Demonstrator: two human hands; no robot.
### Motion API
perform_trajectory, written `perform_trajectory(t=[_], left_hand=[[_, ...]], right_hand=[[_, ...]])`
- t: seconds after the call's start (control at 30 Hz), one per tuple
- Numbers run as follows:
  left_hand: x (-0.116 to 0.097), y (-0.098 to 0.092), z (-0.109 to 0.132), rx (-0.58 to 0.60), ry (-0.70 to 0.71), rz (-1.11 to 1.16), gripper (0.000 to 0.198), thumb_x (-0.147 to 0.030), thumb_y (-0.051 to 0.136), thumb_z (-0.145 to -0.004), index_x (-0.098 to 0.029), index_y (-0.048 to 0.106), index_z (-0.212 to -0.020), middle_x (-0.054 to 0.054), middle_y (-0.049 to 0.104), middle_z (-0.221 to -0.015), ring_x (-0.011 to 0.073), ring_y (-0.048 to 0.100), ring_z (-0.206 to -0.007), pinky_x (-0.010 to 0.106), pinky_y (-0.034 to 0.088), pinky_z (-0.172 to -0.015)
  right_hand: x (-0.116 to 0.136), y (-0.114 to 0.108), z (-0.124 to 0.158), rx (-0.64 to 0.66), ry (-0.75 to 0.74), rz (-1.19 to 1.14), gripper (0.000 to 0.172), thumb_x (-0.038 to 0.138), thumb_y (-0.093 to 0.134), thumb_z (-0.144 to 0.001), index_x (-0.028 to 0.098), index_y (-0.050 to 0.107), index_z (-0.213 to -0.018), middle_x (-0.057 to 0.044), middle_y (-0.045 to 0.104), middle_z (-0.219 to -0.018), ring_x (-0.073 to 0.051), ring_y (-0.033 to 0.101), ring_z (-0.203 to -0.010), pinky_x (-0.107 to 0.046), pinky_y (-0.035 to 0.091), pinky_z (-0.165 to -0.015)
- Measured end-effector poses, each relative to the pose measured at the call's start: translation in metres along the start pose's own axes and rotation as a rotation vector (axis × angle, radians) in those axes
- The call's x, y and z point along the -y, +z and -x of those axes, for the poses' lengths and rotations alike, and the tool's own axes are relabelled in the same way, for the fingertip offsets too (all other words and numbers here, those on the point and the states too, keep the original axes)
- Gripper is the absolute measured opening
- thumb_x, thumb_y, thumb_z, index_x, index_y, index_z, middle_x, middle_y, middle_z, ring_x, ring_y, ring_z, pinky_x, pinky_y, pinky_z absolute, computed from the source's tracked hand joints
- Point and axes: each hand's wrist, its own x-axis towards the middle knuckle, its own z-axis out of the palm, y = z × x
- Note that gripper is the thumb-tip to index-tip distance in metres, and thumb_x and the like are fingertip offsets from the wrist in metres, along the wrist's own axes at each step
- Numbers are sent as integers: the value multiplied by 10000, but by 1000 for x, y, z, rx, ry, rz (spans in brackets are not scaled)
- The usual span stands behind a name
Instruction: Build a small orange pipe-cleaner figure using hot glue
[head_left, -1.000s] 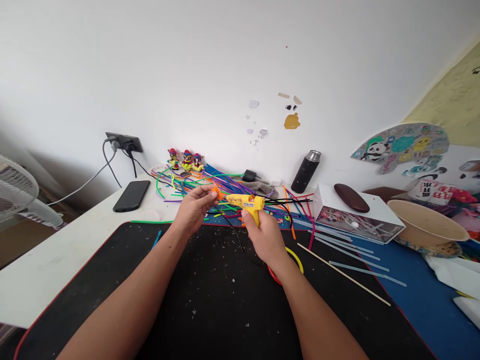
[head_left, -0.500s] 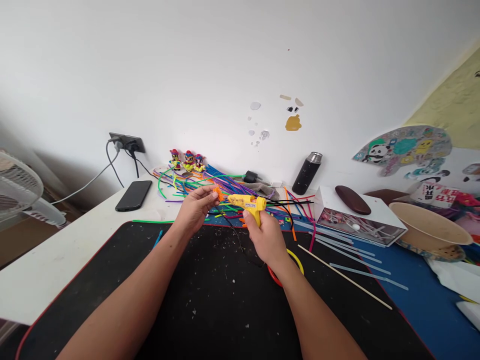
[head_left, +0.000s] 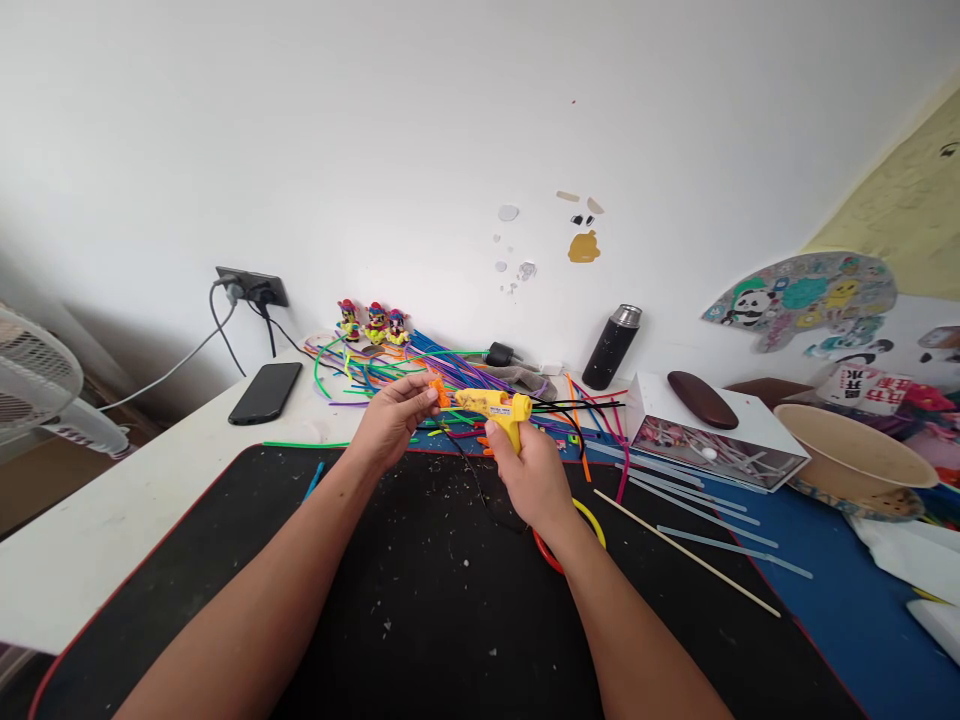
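- Left hand [head_left: 394,418]: grip pinches an orange piece [head_left: 438,391] — likely light, soft; hold its edge.
- Right hand [head_left: 531,470]: grip wraps the glue gun [head_left: 484,403], probably stiff, at its handle [head_left: 510,431] — both things above the worktop [head_left: 187,480].

This looks like a craft corner in a home. My white worktop [head_left: 150,510] meets a white wall [head_left: 412,150] with a golden sticker [head_left: 583,247]. Beyond my left hand [head_left: 390,420] lie thin multicoloured strands [head_left: 472,374] and three small red-and-yellow figures [head_left: 376,325]; a white plastic fan [head_left: 34,365] stands to its left. My right hand [head_left: 532,475] grips a yellow plastic glue gun [head_left: 493,404]; beyond it stands a black cylindrical flask [head_left: 611,352] with a silver top.
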Motion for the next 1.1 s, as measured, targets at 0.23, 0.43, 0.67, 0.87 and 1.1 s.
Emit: perform_trajectory(t=[0.23,0.43,0.67,0.87,1.1], left_hand=[[2,-2,-1,20,-10,-18,426,-258,1023,-547,-134,826,-904,50,764,-885,108,657,-694,210,560,-658],[1,-1,-1,16,-3,-7,417,-247,1016,-556,-136,824,-908,50,767,-860,114,661,-685,222,560,-664],[-2,0,0,7,-5,10,415,-243,1024,-539,-142,818,-885,31,752,-791,106,659,-645,209,553,-643],[-2,-1,-1,-8,0,20,394,-226,1020,-542,-150,806,-863,29,750,-790,115,663,-654,225,556,-648],[-2,-3,-2,-35,3,38,399,-235,1025,-529,-152,806,-853,31,754,-793,115,665,-674,216,559,-649]], right_hand=[[0,0,0,-1,2,8,446,590,456,-1002,240,511,-731,-4,568,-561,-185,540,-536,-303,346,-553],[1,-1,0,10,15,15,449,597,453,-997,237,514,-736,-5,571,-569,-185,542,-544,-301,339,-553],[2,-2,1,11,-5,11,453,583,466,-1005,234,515,-719,-4,573,-566,-179,540,-538,-296,345,-545],[3,-2,1,14,-7,5,452,579,468,-1005,236,508,-713,-3,561,-553,-181,533,-536,-294,340,-532],[4,-2,1,28,0,5,443,578,473,-1004,239,512,-721,-3,572,-567,-182,536,-534,-299,339,-545]])
